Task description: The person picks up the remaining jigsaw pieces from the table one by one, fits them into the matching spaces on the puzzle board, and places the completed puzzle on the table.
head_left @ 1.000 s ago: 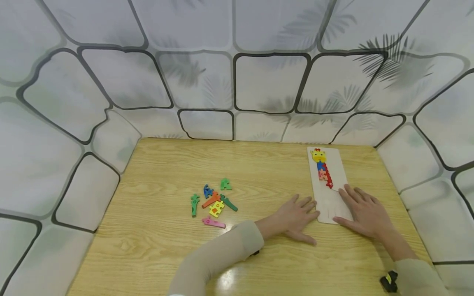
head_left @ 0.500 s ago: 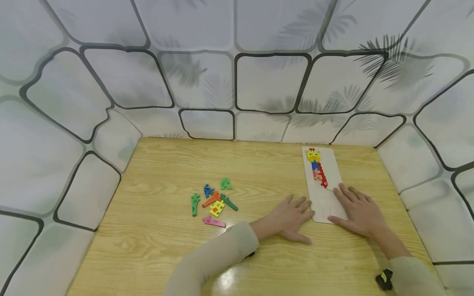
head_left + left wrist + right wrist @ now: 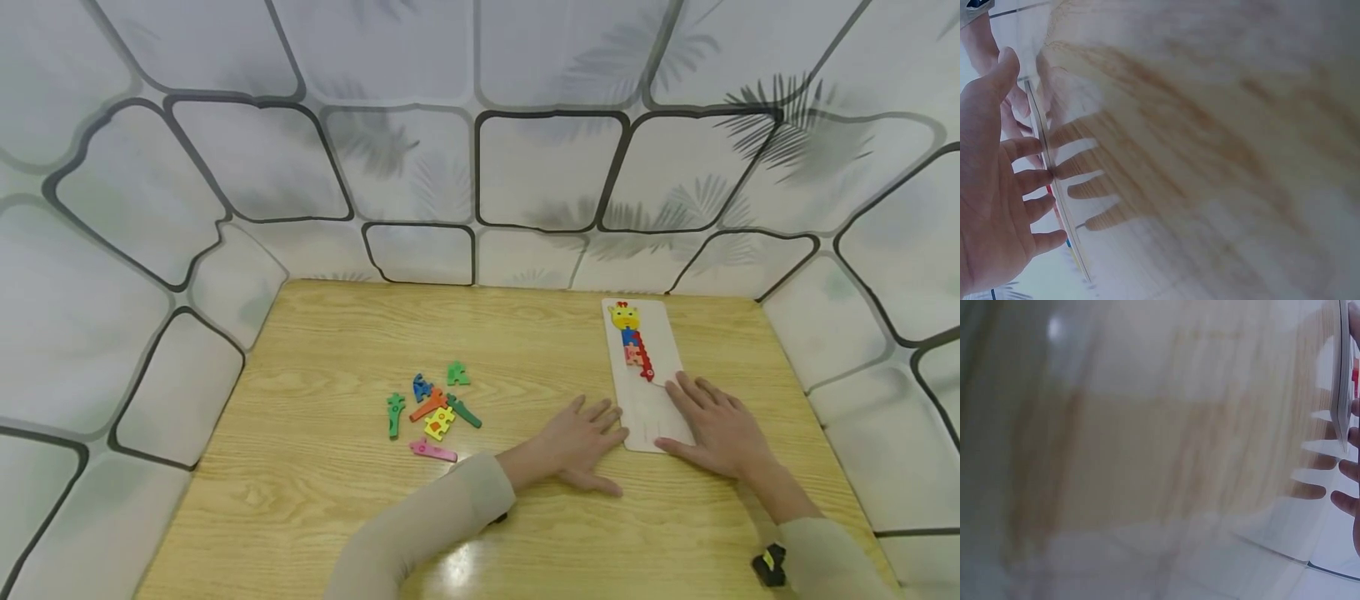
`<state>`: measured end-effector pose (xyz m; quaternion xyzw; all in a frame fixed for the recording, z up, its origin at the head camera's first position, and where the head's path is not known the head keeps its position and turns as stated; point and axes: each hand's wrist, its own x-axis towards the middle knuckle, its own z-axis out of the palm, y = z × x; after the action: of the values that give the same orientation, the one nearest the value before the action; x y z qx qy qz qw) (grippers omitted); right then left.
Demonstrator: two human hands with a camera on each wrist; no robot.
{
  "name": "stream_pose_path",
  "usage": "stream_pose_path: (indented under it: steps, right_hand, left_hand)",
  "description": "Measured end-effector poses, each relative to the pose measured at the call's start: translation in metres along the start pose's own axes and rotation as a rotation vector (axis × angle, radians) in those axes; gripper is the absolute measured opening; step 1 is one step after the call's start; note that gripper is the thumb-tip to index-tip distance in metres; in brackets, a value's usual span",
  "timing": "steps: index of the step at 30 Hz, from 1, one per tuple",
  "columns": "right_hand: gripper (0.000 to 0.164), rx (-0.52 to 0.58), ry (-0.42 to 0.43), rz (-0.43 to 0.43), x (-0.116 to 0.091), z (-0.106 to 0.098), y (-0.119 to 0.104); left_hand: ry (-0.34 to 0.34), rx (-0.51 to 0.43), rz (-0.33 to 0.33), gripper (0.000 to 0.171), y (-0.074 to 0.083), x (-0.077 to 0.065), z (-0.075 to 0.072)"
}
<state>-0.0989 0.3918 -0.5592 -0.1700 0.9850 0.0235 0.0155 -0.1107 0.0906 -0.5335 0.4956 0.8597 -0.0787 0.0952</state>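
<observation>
A white puzzle board (image 3: pixel 660 325) lies flat on the right part of the table. Its upper part bears a yellow giraffe head (image 3: pixel 625 317), a blue piece, a pink piece and a long red strip (image 3: pixel 643 358). With spread, straight fingers my left hand (image 3: pixel 577 446) touches the board's lower left edge; the left wrist view shows its fingertips (image 3: pixel 1054 239) against that edge. My right hand (image 3: pixel 716 429), fingers also spread, rests on the board's lower right part. At the edge of the right wrist view only a few fingertips (image 3: pixel 1344 501) and the board's edge show.
Left of my left hand lie several loose puzzle pieces: a pink one (image 3: pixel 432 451), a yellow one (image 3: pixel 439 422), an orange one (image 3: pixel 429 405), blue and green ones. The wooden table (image 3: pixel 315 500) meets patterned walls (image 3: pixel 420 192) at the back and sides.
The board has slid a little to the left across the table, and both hands have moved left with it. The loose pieces have stayed where they were.
</observation>
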Motion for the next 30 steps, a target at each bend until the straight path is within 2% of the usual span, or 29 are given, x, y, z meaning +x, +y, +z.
stream_pose_path:
  steps: [20,30]
  right_hand:
    - [0.103,0.019,0.035,-0.016,0.008,0.001,-0.017]
    - [0.104,0.026,-0.008,-0.014,0.012,-0.004,-0.027]
  left_hand:
    - [0.011,-0.017,-0.028,0.095,-0.005,-0.013,0.006]
    - [0.027,-0.016,-0.015,0.096,-0.012,-0.023,0.009]
